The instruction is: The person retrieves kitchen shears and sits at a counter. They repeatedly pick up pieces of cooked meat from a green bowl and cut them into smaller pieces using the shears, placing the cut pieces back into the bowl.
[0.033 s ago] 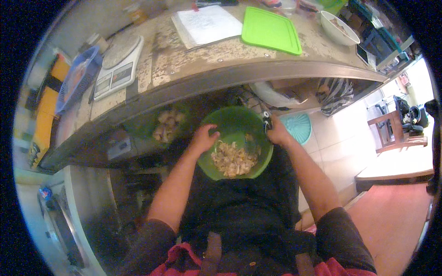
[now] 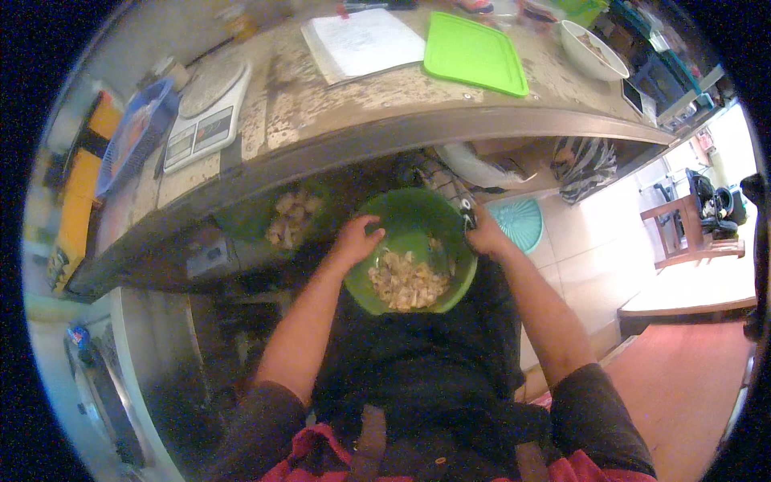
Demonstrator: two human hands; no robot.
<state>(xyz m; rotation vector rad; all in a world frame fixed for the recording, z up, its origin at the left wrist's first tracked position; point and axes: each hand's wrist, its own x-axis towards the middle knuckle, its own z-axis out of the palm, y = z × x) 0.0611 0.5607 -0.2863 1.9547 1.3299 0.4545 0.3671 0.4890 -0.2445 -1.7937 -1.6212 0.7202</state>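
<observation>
A green basin [image 2: 411,215] rests between my hands over my lap, tilted toward me. Pale chopped pieces [image 2: 408,281] are heaped in its near half; their kind is unclear. My left hand [image 2: 359,241] grips the basin's left rim, thumb over the inside and fingers hidden beyond the wall. On the right rim, my right hand [image 2: 487,233] is closed around a dark-handled tool [image 2: 467,214] with a pale round end. The tool's kind cannot be made out, and part of it is hidden by the hand.
A worn counter [image 2: 353,104] runs ahead, bearing a white scale [image 2: 205,128], a blue basket [image 2: 140,132], papers [image 2: 365,44], a green lid [image 2: 474,55] and a white bowl [image 2: 593,52]. Below it sit more pale pieces [image 2: 293,217] and a turquoise basket [image 2: 518,225].
</observation>
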